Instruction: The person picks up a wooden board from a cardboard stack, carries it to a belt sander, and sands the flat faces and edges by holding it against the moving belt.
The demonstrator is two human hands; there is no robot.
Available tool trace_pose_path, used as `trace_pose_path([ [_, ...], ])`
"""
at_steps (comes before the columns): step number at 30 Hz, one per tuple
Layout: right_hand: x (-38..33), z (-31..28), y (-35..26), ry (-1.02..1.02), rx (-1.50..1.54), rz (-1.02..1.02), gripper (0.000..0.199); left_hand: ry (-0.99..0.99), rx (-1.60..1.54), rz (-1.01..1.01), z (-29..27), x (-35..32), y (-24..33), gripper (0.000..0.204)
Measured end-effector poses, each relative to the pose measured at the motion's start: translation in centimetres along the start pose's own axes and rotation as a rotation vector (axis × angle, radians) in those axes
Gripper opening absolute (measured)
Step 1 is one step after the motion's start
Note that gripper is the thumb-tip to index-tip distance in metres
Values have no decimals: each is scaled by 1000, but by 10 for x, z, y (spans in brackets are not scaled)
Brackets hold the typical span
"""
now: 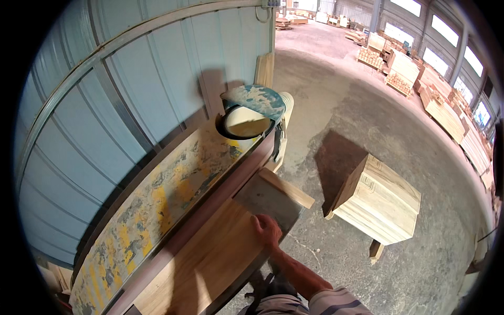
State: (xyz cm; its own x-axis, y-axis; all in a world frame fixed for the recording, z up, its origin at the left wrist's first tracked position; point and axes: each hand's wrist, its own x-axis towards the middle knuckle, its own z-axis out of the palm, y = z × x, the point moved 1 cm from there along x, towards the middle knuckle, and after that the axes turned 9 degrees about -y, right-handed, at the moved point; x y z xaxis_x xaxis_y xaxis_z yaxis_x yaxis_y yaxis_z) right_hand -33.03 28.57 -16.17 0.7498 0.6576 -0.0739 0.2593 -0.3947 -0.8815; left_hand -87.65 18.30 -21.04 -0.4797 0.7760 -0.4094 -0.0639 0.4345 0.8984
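Note:
My right hand (266, 229) is at the far right end of a long, wide wooden board (215, 247), its thumb on the top face and its other fingers curled together at the end, partly hidden. The board lies flat on a dark metal table (262, 197), along the pinkish sanding belt (210, 223) of an edge sander. Worn yellow and grey paint covers the sander's long top (157, 202). My left hand is not visible; the near end of the board runs out toward the lower edge.
A wooden strip (286, 187) crosses the table's far end. Beyond it are the sander's round drum (247, 128) and blue cover (257, 100). A blue metal wall (173, 79) rises at left. A box-like wooden piece (380, 202) stands on the floor at right; stacked timber (446, 113) lies farther off.

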Motion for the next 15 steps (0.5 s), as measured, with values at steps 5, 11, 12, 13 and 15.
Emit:
trace_pose_path([
  [5,-31,2,-6,-105,31,-22,30,-4,-11,-5,-5,-3,-2,60],
  [11,-63,-25,38,-252,14,-94,37,-4,-30,-8,-9,-6,-4,64],
  [12,-66,-30,39,-300,23,-79,37,0,-40,-7,-17,-5,-8,65],
  [13,-68,-36,38,-305,-39,-117,35,2,-41,-23,-16,-7,-8,66],
  [15,-67,-42,26,-336,-159,-207,30,18,-61,-30,-29,-7,-12,67],
])
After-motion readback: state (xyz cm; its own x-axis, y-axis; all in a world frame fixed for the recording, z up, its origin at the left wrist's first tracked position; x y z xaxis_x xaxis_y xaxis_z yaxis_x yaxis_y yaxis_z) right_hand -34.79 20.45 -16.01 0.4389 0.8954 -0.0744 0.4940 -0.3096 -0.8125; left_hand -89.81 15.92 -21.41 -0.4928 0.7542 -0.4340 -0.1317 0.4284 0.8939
